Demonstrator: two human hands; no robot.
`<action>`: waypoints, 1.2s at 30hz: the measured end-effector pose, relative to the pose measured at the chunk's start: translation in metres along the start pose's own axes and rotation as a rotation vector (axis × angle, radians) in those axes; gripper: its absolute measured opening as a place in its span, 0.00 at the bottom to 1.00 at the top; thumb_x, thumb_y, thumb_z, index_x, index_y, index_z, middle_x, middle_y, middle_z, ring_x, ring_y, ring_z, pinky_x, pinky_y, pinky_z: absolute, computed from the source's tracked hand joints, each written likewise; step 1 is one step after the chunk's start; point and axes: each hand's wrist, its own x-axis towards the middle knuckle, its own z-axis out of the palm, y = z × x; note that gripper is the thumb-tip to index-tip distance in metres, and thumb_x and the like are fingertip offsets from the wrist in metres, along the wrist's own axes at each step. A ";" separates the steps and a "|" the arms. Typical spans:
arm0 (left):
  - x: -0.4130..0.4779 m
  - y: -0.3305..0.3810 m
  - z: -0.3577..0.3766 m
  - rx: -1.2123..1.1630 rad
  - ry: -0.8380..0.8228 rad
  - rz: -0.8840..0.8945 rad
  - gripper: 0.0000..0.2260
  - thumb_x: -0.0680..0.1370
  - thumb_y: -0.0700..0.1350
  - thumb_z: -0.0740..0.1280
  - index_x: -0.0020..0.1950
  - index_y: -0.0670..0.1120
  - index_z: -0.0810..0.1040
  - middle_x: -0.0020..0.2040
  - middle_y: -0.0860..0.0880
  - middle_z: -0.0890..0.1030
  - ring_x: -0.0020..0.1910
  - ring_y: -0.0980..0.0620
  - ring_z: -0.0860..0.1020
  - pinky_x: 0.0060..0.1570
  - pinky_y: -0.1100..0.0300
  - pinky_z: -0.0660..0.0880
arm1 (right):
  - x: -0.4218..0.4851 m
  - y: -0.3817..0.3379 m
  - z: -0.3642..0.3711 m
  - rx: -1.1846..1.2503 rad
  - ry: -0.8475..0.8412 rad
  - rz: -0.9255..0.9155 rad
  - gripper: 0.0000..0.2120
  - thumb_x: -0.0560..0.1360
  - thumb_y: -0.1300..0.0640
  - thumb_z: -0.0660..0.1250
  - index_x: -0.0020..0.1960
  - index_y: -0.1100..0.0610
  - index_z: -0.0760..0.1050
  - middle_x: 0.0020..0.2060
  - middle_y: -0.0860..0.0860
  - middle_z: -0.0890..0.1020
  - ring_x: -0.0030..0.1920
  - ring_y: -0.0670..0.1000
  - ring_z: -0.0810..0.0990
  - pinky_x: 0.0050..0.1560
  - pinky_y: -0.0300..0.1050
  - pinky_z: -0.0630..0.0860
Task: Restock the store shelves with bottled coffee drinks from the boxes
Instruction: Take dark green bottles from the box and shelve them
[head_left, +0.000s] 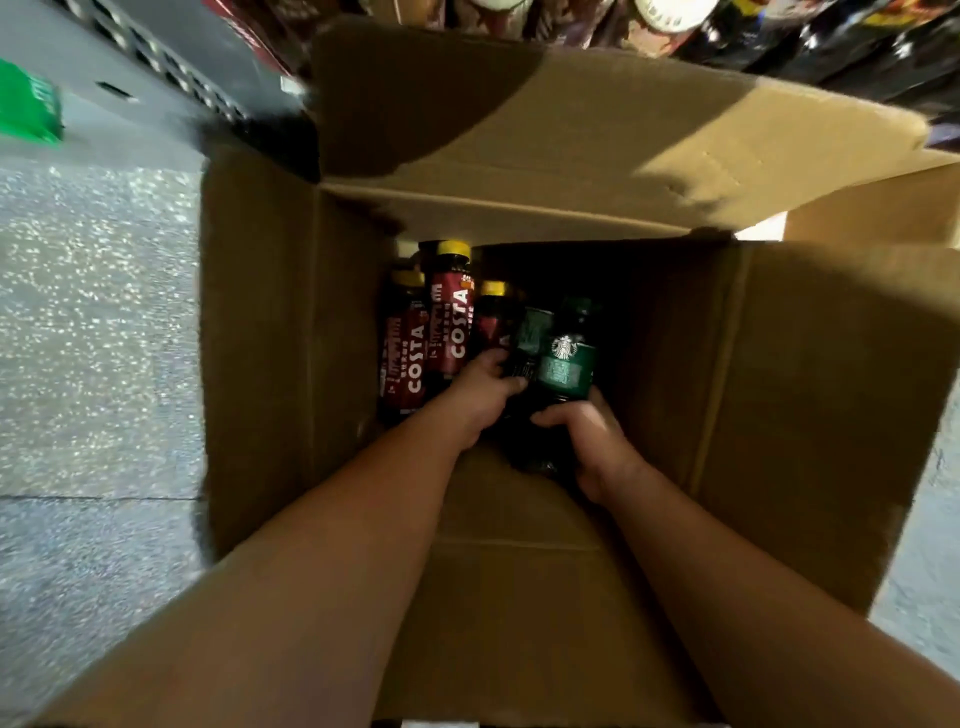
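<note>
Your cardboard box (260, 364) takes up most of the view, with all its flaps folded open. It stands on a speckled grey floor (93, 312). Beyond the far flap a row of dark shelf bottles (831, 47) is visible, too blurred to read.

Inside the box, near the left wall, three red-labelled Costa bottles (452, 322) with yellow caps sit side by side, caps toward the far wall. Just right of them are two dark bottles with green labels.

Your right hand (587, 431) grips the near end of the Starbucks bottle (565, 364), fingers curled round it. Your left hand (483, 389) is curled round the second green-labelled bottle (530, 338), thumb across its body, just beside the nearest Costa bottle. Whether either held bottle is clear of the box bottom cannot be told.
</note>
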 end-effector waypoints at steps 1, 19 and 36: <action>-0.010 0.000 -0.005 -0.014 -0.010 -0.018 0.22 0.80 0.36 0.62 0.73 0.47 0.64 0.68 0.47 0.73 0.62 0.47 0.74 0.54 0.54 0.74 | -0.008 0.000 0.003 -0.009 -0.020 -0.007 0.35 0.58 0.67 0.67 0.65 0.51 0.72 0.53 0.57 0.82 0.54 0.61 0.80 0.56 0.62 0.77; -0.249 0.043 -0.036 -0.237 -0.201 0.200 0.20 0.74 0.31 0.65 0.62 0.47 0.75 0.52 0.46 0.83 0.48 0.47 0.81 0.40 0.54 0.79 | -0.235 -0.068 0.014 0.040 -0.259 -0.260 0.38 0.51 0.68 0.66 0.63 0.61 0.74 0.56 0.62 0.81 0.57 0.63 0.79 0.57 0.58 0.76; -0.544 0.095 0.025 -0.068 -0.283 0.651 0.19 0.73 0.45 0.67 0.63 0.44 0.75 0.56 0.39 0.81 0.52 0.41 0.80 0.55 0.44 0.75 | -0.506 -0.118 -0.043 -0.091 -0.394 -0.724 0.35 0.50 0.67 0.67 0.58 0.58 0.78 0.54 0.61 0.83 0.56 0.65 0.80 0.60 0.67 0.72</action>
